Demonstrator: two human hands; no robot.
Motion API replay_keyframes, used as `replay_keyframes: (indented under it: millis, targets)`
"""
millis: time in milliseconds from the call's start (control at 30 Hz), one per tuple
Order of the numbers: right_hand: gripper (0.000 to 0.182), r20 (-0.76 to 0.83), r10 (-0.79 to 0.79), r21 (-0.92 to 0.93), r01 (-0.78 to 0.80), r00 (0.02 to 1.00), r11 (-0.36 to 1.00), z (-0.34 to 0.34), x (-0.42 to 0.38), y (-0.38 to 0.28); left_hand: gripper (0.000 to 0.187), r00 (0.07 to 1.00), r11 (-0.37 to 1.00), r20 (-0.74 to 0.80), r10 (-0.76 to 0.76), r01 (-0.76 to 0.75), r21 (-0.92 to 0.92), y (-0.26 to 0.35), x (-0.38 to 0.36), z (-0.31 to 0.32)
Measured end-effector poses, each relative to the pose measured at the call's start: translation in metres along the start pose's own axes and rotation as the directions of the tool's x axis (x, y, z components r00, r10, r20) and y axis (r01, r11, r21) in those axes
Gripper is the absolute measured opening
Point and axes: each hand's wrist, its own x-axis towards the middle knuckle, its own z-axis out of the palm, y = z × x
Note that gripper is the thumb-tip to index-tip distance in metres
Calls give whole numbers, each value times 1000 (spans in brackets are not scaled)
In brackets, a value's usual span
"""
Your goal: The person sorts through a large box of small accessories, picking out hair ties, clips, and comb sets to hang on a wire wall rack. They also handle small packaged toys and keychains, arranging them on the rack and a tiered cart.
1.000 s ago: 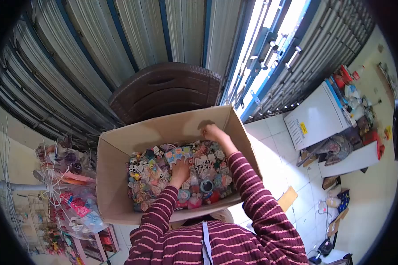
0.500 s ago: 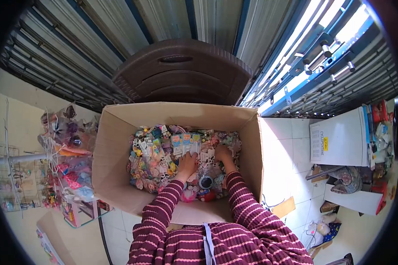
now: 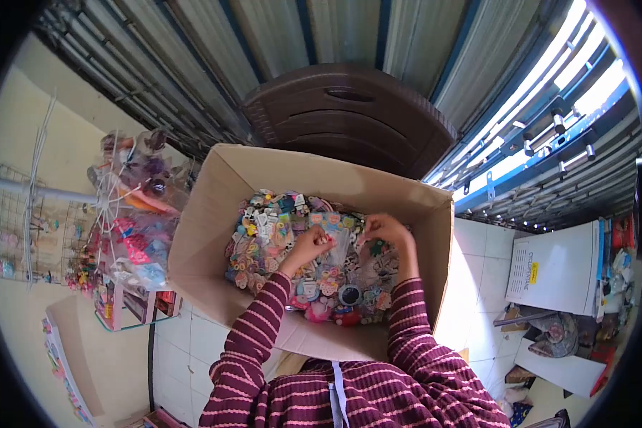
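Observation:
A large open cardboard box [image 3: 214,278] holds a heap of small colourful trinkets [image 3: 264,246] in clear packets. Over the middle of the heap is my left hand [image 3: 308,247], its fingers pinched together. Facing it, my right hand [image 3: 389,232] is raised above the right part of the heap, thumb and fingers closed in a pinch. What sits in either pinch is too small to make out. Clear plastic [image 3: 341,246] shows between the two hands, below a card with blue and orange pieces [image 3: 326,219]. A round dark-faced item [image 3: 349,294] lies nearer me.
Behind the box stands a brown plastic chair [image 3: 349,107] against a metal shutter. Bagged goods [image 3: 139,235] hang at the left beside a wire rack [image 3: 32,235]. On the right are a white carton [image 3: 555,269] and cluttered shelves.
Both hands have lifted from the heap; the right one has moved up and its fingers have drawn into a raised pinch. The view has turned, so the box appears tilted.

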Motion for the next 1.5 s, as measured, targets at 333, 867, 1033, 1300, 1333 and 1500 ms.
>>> replay_keyframes:
  millis: [333,867,1033,1300,1333,1500]
  targets:
    - [18,-338,-521,4,555,784,832,88,-35,-225,32,944,26,-329,35,-330,-944,108,-113,-120]
    - [16,116,-835,187,813,538,551,446,-11,-358,40,526,-118,-820,-227,-850,-513,-6,-409,-245]
    - [28,177,-854,305,798,489,520,543,17,-364,40,376,-145,-884,-277,-926,-348,-22,-473,-252]
    - [25,278,-845,440,722,457,535,664,75,-369,41,103,-59,-914,-393,-994,-87,-62,-514,-273]
    - [25,278,-841,439,717,465,542,678,83,-370,42,90,-60,-910,-405,-996,-72,-69,-516,-277]
    - [26,307,-859,524,680,410,513,750,135,-395,44,48,-33,-901,-430,-999,-38,-106,-524,-321]
